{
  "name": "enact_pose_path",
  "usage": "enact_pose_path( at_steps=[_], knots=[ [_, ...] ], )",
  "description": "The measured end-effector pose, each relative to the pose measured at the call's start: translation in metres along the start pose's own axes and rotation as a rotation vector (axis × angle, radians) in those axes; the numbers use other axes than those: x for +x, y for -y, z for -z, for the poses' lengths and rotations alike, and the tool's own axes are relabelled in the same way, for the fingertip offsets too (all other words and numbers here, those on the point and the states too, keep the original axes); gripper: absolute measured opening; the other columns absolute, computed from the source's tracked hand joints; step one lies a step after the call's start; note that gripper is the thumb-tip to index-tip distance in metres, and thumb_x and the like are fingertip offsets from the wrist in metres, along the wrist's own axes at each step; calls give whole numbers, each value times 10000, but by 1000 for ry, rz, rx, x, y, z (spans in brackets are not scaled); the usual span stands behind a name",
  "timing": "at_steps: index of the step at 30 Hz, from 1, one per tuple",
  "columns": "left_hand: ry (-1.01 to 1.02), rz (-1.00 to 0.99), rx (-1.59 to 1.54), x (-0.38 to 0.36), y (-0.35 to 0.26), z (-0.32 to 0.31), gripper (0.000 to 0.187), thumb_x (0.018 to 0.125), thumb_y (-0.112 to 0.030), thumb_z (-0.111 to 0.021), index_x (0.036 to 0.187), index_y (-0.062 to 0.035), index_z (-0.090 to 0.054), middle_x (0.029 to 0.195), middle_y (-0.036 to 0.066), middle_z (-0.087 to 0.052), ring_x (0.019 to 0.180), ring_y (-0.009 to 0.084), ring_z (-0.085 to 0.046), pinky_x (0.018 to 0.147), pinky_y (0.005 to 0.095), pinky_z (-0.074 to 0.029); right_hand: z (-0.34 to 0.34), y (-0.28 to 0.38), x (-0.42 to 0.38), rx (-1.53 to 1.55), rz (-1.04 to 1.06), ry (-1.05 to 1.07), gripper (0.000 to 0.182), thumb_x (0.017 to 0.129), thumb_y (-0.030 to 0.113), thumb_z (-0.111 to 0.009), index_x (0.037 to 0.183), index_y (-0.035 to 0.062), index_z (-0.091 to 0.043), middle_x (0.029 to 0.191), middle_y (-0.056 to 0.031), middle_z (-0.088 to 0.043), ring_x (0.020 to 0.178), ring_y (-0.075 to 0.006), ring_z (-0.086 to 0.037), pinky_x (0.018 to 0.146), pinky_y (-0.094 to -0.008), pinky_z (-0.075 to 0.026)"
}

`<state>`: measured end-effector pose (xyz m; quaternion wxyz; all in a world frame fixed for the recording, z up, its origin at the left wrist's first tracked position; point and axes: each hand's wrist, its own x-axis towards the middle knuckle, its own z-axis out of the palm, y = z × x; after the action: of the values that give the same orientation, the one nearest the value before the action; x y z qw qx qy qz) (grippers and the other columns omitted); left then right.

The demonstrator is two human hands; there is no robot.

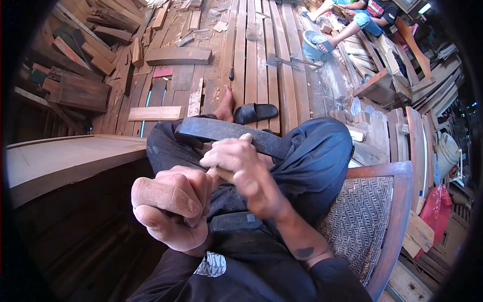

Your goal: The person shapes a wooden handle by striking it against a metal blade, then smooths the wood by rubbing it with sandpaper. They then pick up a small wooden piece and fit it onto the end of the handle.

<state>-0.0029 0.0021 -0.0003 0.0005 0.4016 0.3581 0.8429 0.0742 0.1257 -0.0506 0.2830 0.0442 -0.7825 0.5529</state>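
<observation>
My left hand (pixel 171 204) is curled into a fist close to the camera, and what lies inside it is hidden. Right beside it, my right hand (pixel 239 168), slightly blurred, has its fingers wrapped round a short tan wooden piece (pixel 226 175). Only a small part of that piece shows, in the gap between the two hands. Beyond them a long dark grey bar (pixel 216 129) lies across my crossed legs. The right fingertips overlap the bar's near edge in this view.
A black sandal (pixel 255 112) and a dark-handled tool (pixel 231 74) lie on the plank floor. Woven chair-like panel (pixel 359 221) stands at my right, a pale board (pixel 70 163) at my left. Further off are wood offcuts (pixel 178 55), a hammer-like tool (pixel 282 61), a bucket (pixel 314 45) and a seated person (pixel 372 20).
</observation>
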Motion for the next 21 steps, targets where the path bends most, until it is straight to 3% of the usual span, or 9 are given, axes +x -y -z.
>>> enact_pose_path(
  at_steps=[2, 3, 6, 8, 10, 14, 16, 18, 21],
  knots=[
    [16, 10, 11, 1, -2, 2, 436, 1192, -431, -345, 931, -108, -480, 526, -53, -398, 382, 46, -293, 352, 201, -284, 11, -40, -5, -56, -86, 42, 482, 1095, 268, -359, 1235, -37, -704, 1261, -196, -708, 1281, -360, -615, 1175, -462, -389],
    [23, 20, 15, 1, -3, 3, 436, 1192, -430, -345, 929, -108, -480, 525, -54, -399, 380, 46, -295, 349, 201, -280, 6, -43, 2, -123, -190, -90, 442, 1093, 274, -403, 1170, -20, -725, 1197, -172, -726, 1187, -350, -642, 1137, -473, -403],
    [34, 4, -4, 2, -1, 2, 444, 1191, -426, -355, 916, -99, -475, 519, -55, -403, 373, 45, -299, 337, 211, -264, 3, -19, 3, -88, -176, -12, 444, 1088, 276, -413, 1183, -30, -720, 1197, -198, -711, 1194, -367, -628, 1149, -483, -384],
    [4, -28, -9, 0, 2, -3, 445, 1190, -423, -360, 914, -93, -472, 517, -54, -403, 372, 43, -299, 336, 213, -269, -8, 8, 1, -17, 85, 18, 431, 1070, 257, -441, 1264, -32, -695, 1215, -228, -682, 1225, -397, -595, 1156, -496, -373],
    [35, -21, -5, 1, 0, -2, 445, 1191, -418, -362, 909, -90, -468, 520, -54, -400, 378, 40, -285, 342, 210, -262, -15, 13, 1, 43, 138, -24, 430, 1065, 255, -441, 1282, -21, -688, 1216, -208, -684, 1229, -384, -599, 1156, -492, -374],
    [-35, 20, 56, -2, -4, 5, 450, 1193, -426, -348, 898, -100, -444, 524, -51, -399, 382, 43, -280, 353, 213, -281, -5, -45, -15, -200, -241, -187, 421, 1091, 263, -416, 1261, 0, -696, 1242, -197, -689, 1258, -352, -604, 1151, -480, -385],
    [-83, 48, 44, 0, -3, 4, 451, 1193, -428, -346, 896, -101, -438, 520, -49, -394, 382, 45, -281, 357, 214, -289, -5, -25, -11, -117, -261, -139, 407, 1089, 249, -427, 1270, -3, -690, 1241, -191, -688, 1260, -352, -603, 1154, -488, -383],
    [-49, 47, 51, 0, -3, 1, 447, 1192, -425, -352, 903, -97, -443, 513, -46, -382, 378, 46, -270, 358, 212, -291, -15, 4, -7, -85, -18, -121, 400, 1085, 240, -433, 1261, -6, -696, 1239, -180, -691, 1258, -350, -604, 1154, -488, -385],
    [10, 51, 31, -1, -3, 4, 434, 1189, -414, -378, 913, -88, -459, 509, -42, -383, 373, 47, -265, 357, 215, -283, -11, -5, -5, -49, -21, -97, 414, 1085, 243, -414, 1233, -2, -713, 1234, -175, -697, 1238, -351, -615, 1158, -493, -380]
  ],
)
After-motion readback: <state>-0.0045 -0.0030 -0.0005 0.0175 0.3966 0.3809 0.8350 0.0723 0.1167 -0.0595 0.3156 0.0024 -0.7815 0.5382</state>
